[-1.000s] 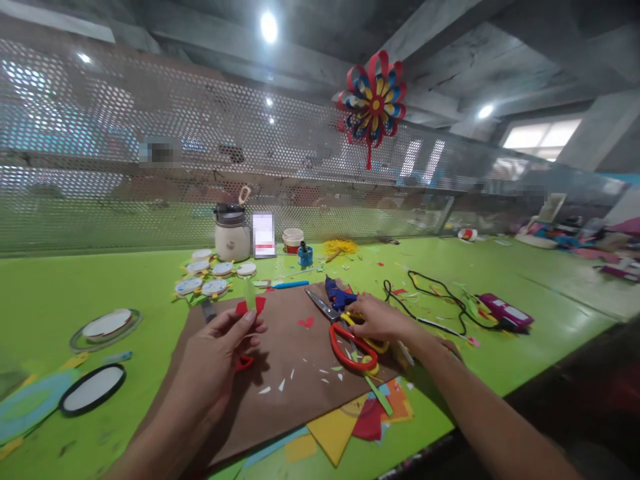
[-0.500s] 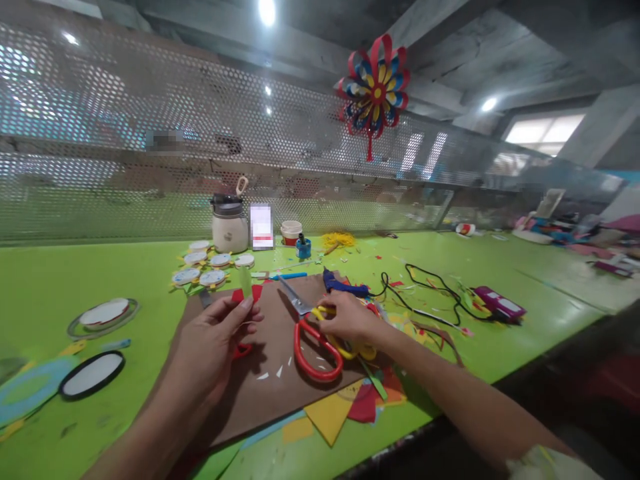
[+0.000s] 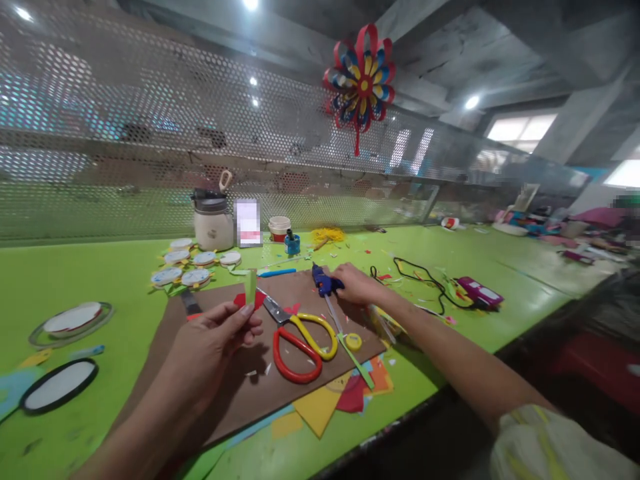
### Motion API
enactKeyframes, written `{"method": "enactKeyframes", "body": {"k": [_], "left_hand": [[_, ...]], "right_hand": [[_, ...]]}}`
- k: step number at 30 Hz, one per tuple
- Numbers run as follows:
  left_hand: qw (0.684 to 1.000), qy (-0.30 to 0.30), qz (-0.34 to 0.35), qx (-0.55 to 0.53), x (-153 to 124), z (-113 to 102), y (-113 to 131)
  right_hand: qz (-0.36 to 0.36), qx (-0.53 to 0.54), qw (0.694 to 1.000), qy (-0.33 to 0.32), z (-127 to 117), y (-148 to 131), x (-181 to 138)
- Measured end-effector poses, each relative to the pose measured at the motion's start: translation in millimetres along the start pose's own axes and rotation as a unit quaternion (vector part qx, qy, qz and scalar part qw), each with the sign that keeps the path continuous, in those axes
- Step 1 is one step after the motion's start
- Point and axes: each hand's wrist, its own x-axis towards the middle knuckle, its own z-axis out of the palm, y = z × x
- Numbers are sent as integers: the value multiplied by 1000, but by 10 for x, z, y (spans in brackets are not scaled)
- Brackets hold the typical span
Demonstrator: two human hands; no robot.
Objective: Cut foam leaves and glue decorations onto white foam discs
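Observation:
My left hand (image 3: 217,337) pinches a light green strip (image 3: 251,288) and a red piece (image 3: 242,299) between thumb and fingers, held above a brown board (image 3: 225,400). Farther right, my right hand (image 3: 354,283) is closed around the handle of a blue glue gun (image 3: 323,281). A pale glue stick (image 3: 333,313) juts from the gun's back end. Between my hands lie scissors (image 3: 297,343) with one red and one yellow handle loop, nobody holding them. The fingertips of my right hand are partly hidden behind the gun's handle.
Yellow paper (image 3: 319,408) and other scraps lie by the board's front edge. A small yellow roll (image 3: 353,342) sits right of the scissors. Several round white pieces (image 3: 195,278), a jug (image 3: 214,227) and a blue bottle (image 3: 293,244) stand behind. A black cord (image 3: 417,270) crosses the right side.
My right hand has let go of the scissors and moved up to the glue gun, which is turned with its nozzle pointing away. The scissors now lie on the board. The view has shifted right.

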Motion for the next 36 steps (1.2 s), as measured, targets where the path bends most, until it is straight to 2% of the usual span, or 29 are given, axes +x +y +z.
{"method": "enactKeyframes", "body": {"k": [8, 12, 15, 18, 23, 25, 26, 27, 32, 36], "left_hand": [[1000, -18, -10, -1, -9, 33, -12], [1000, -20, -6, -4, -12, 31, -18], [1000, -24, -11, -12, -16, 17, -22], [999, -23, -14, -22, -11, -5, -28], [999, -31, -11, -38, 21, -38, -40], [999, -27, -10, -40, 44, -55, -48], [999, -27, -10, -39, 54, -66, -54], [999, -28, -9, -38, 63, -76, -60], [999, -38, 5, -28, 39, -74, -107], [999, -42, 2, -31, -52, 0, -129]], "right_hand": [[21, 33, 999, -13, 238, 73, 98], [46, 91, 995, 14, 275, 120, 161], [72, 152, 984, 55, 217, 141, 164], [77, 234, 965, 92, 41, 129, 85], [-7, 394, 918, 46, -288, -74, -265], [-55, 549, 834, -14, -352, -202, -409], [-68, 579, 812, -35, -366, -265, -466], [-74, 589, 803, -49, -371, -323, -510], [-52, 538, 839, -70, -302, -494, -565], [-42, 547, 835, -43, -239, -473, -531]]}}
